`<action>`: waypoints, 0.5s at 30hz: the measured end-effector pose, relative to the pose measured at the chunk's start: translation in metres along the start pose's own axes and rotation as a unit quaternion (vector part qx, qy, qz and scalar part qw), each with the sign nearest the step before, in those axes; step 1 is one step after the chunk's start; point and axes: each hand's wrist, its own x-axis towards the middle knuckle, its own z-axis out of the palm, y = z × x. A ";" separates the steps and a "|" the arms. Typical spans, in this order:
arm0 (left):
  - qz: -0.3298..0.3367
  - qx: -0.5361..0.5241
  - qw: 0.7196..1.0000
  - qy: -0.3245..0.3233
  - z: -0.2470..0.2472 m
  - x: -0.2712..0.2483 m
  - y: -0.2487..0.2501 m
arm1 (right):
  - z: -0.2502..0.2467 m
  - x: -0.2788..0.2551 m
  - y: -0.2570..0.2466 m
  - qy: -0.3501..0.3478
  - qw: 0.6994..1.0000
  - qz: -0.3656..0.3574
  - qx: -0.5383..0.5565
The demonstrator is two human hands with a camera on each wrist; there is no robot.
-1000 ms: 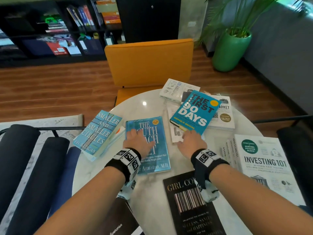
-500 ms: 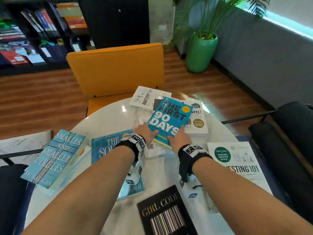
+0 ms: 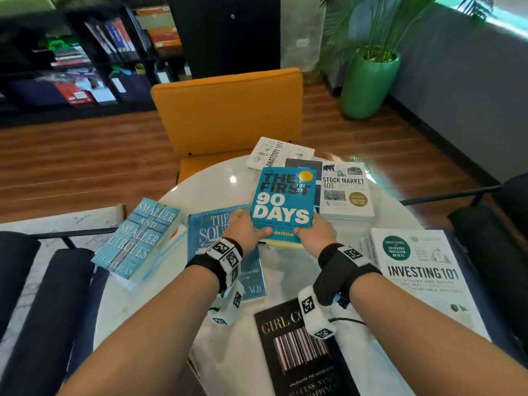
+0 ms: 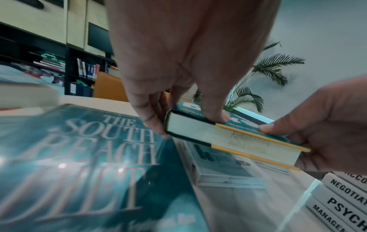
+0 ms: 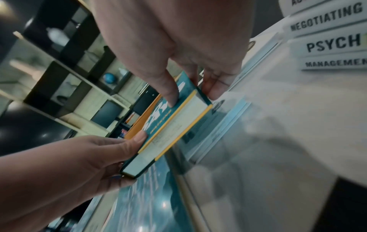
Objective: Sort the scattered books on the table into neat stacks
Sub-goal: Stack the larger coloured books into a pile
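Head view. The teal book [image 3: 283, 201] titled "The First 90 Days" was held at its near edge by the left hand [image 3: 248, 232] and the right hand [image 3: 314, 234], its far end raised off the books beneath. One second earlier it had lain askew on the pile with both hands flat beside it; half a second earlier the hands had closed on its near corners. It had since been lifted and turned square to the viewer, which suggests the first pick of the sorting was under way and no new stack had yet been built. Nine covers could be counted on the round table [image 3: 217, 178]: the held book, two white books [image 3: 278, 152] [image 3: 345, 192] behind it, a dark one [image 3: 303, 164] between them, two pale blue books [image 3: 141, 238] [image 3: 213, 232] at left, a large white book [image 3: 420, 275] at right, a black book [image 3: 297, 347] nearest, and a dark corner at the bottom edge.

Left wrist view. The left thumb [image 4: 215, 117] pressed the cover and the fingers [image 4: 151, 119] curled under the spine corner: a firm pinch. Four white spines [image 4: 345, 204] were stacked at lower right.

Right wrist view. The right thumb [image 5: 170, 97] lay on the cover, fingers [image 5: 215, 87] wrapped below, likewise grasping the book [image 5: 170, 130].
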 end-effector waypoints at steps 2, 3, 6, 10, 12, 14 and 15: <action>-0.008 0.011 1.000 0.004 -0.010 -0.018 -0.017 | 0.008 -0.018 -0.009 -0.025 0.999 -0.020 0.003; -0.016 0.019 1.000 0.002 -0.014 -0.024 -0.028 | 0.014 -0.026 -0.013 -0.039 0.999 -0.029 0.004; -0.034 0.030 0.999 0.004 -0.024 -0.043 -0.059 | 0.036 -0.044 -0.024 -0.072 0.996 -0.043 -0.002; -0.094 0.063 0.993 -0.011 -0.028 -0.061 -0.094 | 0.065 -0.066 -0.034 -0.106 0.992 -0.062 -0.026; -0.133 0.055 0.989 -0.018 -0.026 -0.066 -0.110 | 0.078 -0.075 -0.036 -0.108 0.992 -0.067 -0.023; -0.146 0.051 0.988 -0.011 -0.021 -0.066 -0.125 | 0.089 -0.081 -0.036 -0.109 0.991 -0.072 -0.037; -0.148 0.054 0.987 -0.008 -0.020 -0.067 -0.129 | 0.093 -0.083 -0.036 -0.110 0.990 -0.079 -0.048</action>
